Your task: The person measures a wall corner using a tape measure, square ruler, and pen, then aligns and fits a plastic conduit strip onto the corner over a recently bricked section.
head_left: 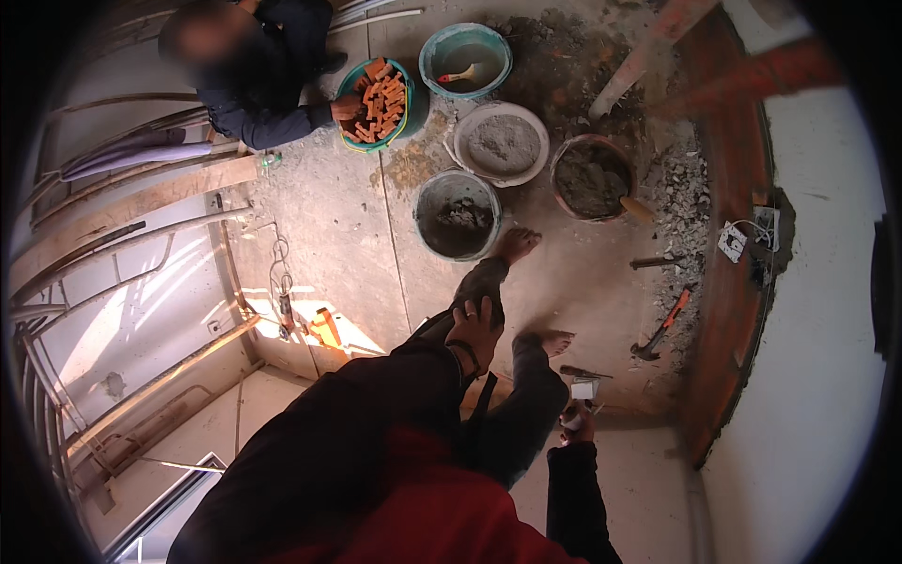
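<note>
My left hand (476, 327) lies on my bent left knee, its fingers spread and nothing in them. Low on the right, my right hand (578, 430) is closed around a small, pale, rounded thing too dark and small to name. Just beyond that hand is a small white square piece (584, 389), with a dark slim tool (584, 372) on the floor beside it. My bare feet rest on the concrete; a grey bucket (419, 214) with wet mortar stands right in front of the left foot.
Ahead stand a white basin (542, 160) of grey powder, a mortar bucket (562, 199) with a trowel, and a teal basin (425, 58) holding a brush. Another person reaches into a green bucket (409, 120) of brick pieces. Hammers (663, 324) lie right; a corded tool (286, 310) lies left.
</note>
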A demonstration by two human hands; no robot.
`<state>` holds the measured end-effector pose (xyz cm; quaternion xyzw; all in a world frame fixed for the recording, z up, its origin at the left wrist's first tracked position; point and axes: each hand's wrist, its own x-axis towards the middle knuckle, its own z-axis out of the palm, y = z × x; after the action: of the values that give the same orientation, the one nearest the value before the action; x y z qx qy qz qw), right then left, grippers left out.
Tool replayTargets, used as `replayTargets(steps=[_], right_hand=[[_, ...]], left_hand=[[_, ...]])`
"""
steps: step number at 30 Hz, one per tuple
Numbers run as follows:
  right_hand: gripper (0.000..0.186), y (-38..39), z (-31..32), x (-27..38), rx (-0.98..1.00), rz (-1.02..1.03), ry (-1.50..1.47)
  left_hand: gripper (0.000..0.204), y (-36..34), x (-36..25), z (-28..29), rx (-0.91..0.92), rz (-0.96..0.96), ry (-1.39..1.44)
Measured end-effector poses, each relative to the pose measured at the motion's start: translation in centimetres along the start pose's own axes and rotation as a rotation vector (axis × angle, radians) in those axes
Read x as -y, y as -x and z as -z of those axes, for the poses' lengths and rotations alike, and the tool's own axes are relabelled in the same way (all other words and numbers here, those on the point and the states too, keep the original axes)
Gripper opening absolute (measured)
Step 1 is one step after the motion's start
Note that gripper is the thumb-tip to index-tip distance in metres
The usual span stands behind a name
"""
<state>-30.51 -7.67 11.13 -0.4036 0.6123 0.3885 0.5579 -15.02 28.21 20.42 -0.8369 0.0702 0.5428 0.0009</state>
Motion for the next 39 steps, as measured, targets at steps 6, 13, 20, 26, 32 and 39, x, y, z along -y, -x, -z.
replayTargets(steps=[6,13,20,26,32,39], right_hand=[[0.033,-2.0,-3.5,3.7,0.039,0.111,0.541],[0.04,1.9,-12.8,10.0,0.02,0.286,0.66],[0.044,6.9,-27.9,20.8,0.267,0.382,0.466],[0.061,19.5,-44.7,28.6,0.422,0.865,0.6],[0.064,29.4,-54.5,33.4,0.539,0.911,0.394],[0.056,26.1,-57.9,35.5,0.363,0.874,0.225]], left_hand=[[0.067,0.9,4.3,-2.4,-0.009,0.046,0.199],[0.065,0.8,9.6,1.4,0.115,-0.03,0.417],[0.059,-2.6,15.9,-0.6,-0.274,-0.008,1.184],[0.044,-3.1,20.0,-8.7,-0.185,0.279,1.399],[0.037,0.6,17.6,-16.0,-0.023,0.252,1.616],[0.034,0.4,12.5,-16.9,0.003,-0.041,1.792]])
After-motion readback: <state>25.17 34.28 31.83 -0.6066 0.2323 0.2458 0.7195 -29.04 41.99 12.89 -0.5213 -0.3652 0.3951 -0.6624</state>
